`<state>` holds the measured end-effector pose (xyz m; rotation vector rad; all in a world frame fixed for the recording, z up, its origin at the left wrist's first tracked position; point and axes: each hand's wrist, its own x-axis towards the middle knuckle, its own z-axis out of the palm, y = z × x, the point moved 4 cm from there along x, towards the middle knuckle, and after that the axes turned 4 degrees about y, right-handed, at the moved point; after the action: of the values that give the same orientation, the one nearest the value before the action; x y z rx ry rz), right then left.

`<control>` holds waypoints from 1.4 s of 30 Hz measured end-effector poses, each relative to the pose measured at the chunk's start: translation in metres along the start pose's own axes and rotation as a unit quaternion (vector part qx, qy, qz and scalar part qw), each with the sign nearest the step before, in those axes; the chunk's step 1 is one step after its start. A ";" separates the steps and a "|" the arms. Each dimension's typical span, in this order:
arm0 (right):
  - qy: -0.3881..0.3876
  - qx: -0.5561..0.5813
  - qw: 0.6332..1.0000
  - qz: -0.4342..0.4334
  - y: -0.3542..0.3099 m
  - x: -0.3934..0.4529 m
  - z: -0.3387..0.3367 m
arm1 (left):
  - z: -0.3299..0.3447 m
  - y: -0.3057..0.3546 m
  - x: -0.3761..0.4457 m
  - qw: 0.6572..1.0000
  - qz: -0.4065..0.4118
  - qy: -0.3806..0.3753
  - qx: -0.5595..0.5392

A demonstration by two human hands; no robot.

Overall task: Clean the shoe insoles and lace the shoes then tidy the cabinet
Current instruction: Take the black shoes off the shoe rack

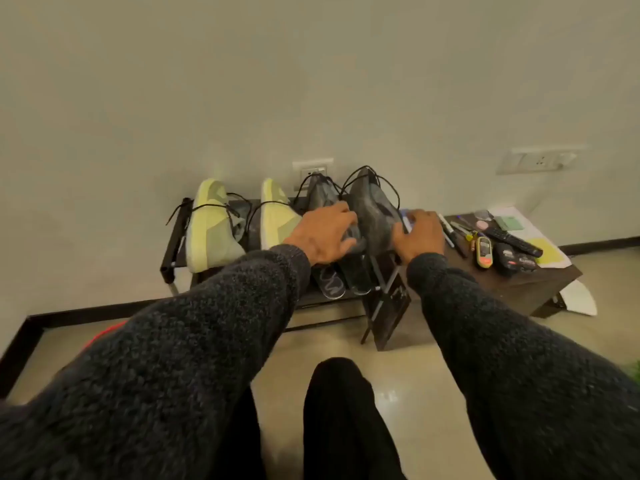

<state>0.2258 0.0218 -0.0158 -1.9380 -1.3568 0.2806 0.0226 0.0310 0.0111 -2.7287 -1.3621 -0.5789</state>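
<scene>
Head view, looking down and forward at a low dark shoe rack (173,244) against a pale wall. Four shoes stand on it, toes up, leaning on the wall: two yellow-green shoes (207,226) at centre-left of the frame, two grey shoes (372,209) at centre, black laces trailing loose from all four. Left hand (323,235), centre frame, lies on the left grey shoe with fingers spread and curved over its side; grip loose, more a rest than a clamp. Right hand (419,233) just right of it, fingers bent against the right grey shoe's outer side; whether it truly grips, cannot tell. Both arms in dark fleecy sleeves (194,341). Below the hands, two insoles (330,285) show on the rack's lower level. Centre-right: a low dark table (512,289) with remote controls (509,240), pens and papers. A wall socket (540,161) at upper right
</scene>
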 end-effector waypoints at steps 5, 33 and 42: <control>-0.153 0.063 0.977 0.135 0.039 0.029 0.004 | 0.037 0.022 0.029 0.993 0.069 -0.081 0.059; -0.275 0.085 0.957 -0.021 0.017 0.048 -0.011 | 0.001 -0.003 0.068 0.987 -0.042 -0.079 0.135; -0.154 -0.036 0.982 -0.102 -0.004 0.009 -0.090 | -0.052 0.054 0.038 0.994 0.020 0.099 0.029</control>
<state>0.2769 -0.0095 0.0520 -1.8488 -1.7751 0.4498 0.0691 0.0165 0.0798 -2.5660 -1.2548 -0.7718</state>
